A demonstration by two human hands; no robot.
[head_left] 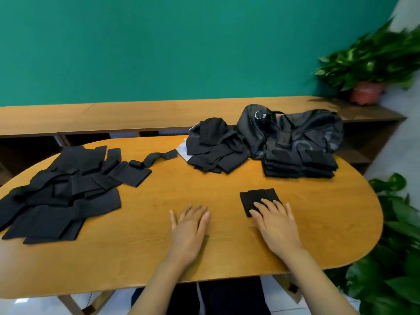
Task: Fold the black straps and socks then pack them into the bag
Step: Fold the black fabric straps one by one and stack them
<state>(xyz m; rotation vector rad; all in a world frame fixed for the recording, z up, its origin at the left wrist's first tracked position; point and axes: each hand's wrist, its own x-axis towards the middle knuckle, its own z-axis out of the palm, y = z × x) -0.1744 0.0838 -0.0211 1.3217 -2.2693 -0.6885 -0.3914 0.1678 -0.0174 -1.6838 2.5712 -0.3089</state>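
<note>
Fingers (pixel 266 204) of the right hand (pixel 276 226) lie straight and flat on a small folded square of black cloth (pixel 255 196). They press on its near side and do not curl round it. The fingers (pixel 198 211) of the left hand (pixel 189 230) are straight too. They rest flat on the bare top of the oval wooden table (pixel 141 253), a little to the left of the square, and hold nothing.

Farther out past the right fingers sits a neat stack of folded black pieces (pixel 300 165). It touches a floppy black cloth bag (pixel 306 130), which lies slumped just behind it. Out past the left fingers is a heap of loose black cloth (pixel 213 151), beside the bag. A bit of white cloth (pixel 183 149) peeks out at the heap's left side.

A long black strap (pixel 156 156) lies twisted to the left of that heap. It reaches a wide messy pile of black cloth pieces (pixel 61 192), well off to the left of the left fingers. I cannot tell which pieces are socks and which are straps.

Green leafy plants (pixel 393 226) stand to the right of the right fingers, off the table.
</note>
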